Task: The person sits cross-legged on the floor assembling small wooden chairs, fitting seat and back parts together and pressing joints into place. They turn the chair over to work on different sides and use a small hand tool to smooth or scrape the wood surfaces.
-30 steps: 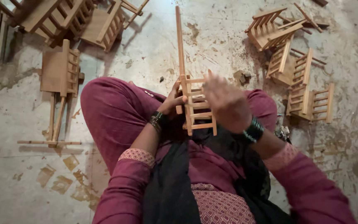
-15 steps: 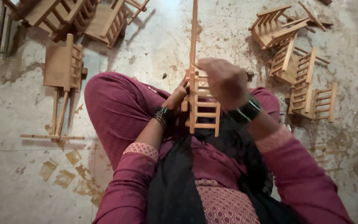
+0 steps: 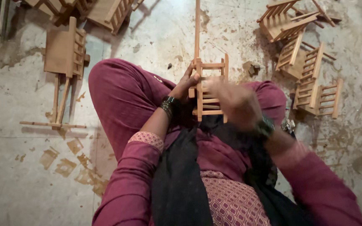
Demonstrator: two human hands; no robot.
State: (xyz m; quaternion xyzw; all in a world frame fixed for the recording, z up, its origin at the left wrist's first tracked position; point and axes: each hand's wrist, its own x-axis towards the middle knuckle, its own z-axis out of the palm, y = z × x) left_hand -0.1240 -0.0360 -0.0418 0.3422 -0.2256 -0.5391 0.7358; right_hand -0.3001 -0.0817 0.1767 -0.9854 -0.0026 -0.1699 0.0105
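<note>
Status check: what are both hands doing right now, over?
Left hand gripping small slatted wooden frame on lap. Right hand blurred, over frame's lower slats. Nothing blocking; more wooden frames lying on floor.

A slatted wooden frame stands over the lap, between the left hand and the right hand. On the floor, a flat wooden piece lies to the left, stacked frames to the right, more pieces behind.
</note>
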